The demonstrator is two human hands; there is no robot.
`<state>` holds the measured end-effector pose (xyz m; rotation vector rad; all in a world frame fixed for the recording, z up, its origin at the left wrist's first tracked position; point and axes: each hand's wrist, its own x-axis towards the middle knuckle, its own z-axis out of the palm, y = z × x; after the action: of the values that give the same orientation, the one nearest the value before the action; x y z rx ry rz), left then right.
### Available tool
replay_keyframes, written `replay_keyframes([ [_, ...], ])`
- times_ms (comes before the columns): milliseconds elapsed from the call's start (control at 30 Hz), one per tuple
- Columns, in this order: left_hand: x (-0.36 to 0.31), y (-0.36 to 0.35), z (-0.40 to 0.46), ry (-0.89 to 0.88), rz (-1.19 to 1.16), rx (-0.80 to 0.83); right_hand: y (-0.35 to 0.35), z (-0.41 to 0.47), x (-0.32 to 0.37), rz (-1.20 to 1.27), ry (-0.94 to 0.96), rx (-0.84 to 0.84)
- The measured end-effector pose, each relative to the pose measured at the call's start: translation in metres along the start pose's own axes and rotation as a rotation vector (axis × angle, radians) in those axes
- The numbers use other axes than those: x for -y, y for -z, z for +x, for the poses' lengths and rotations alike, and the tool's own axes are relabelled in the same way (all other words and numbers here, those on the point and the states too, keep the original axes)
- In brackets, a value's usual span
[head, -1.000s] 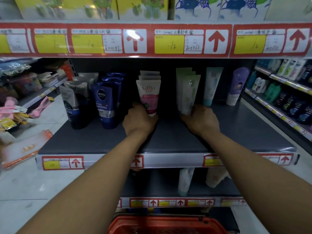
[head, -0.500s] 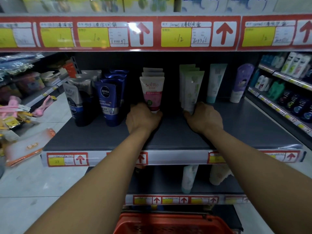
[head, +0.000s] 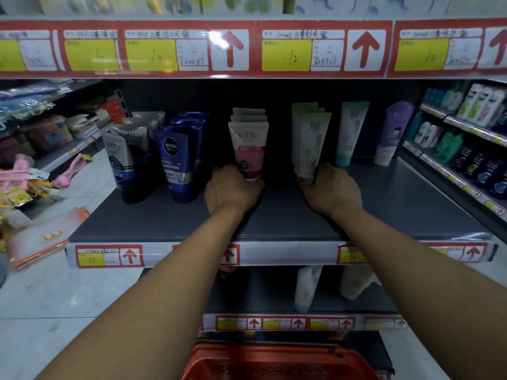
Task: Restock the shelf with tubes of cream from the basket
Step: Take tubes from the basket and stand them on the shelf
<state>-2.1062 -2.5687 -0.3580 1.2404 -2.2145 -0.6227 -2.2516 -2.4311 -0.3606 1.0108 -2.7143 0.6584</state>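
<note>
Two hands mid-frame | left hand (head: 233,189) curled round pink tube (head: 248,149) base | right hand (head: 330,190) seemingly gripping green tube (head: 312,146) base | grips unchanged, view shifted slightly

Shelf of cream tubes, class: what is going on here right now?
A person is restocking a shop shelf with both arms stretched out. The left hand grips the base of the front pink-and-white tube, which stands upright ahead of a short row of the same kind. The right hand holds the bottom of the front pale green tube in its own row. Dark blue tubes stand to the left. The red basket sits below, its contents out of sight.
</note>
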Motion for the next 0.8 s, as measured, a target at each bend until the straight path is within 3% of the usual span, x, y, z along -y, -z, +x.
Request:
replay_keyframes([
  [500, 0.001, 0.005, -0.003, 0.005, -0.064, 0.007, 0.006, 0.001, -0.004, 0.068, 0.003, 0.071],
  [800, 0.003, 0.028, -0.028, 0.004, -0.076, 0.130, 0.027, -0.025, 0.001, -0.031, 0.092, 0.129],
])
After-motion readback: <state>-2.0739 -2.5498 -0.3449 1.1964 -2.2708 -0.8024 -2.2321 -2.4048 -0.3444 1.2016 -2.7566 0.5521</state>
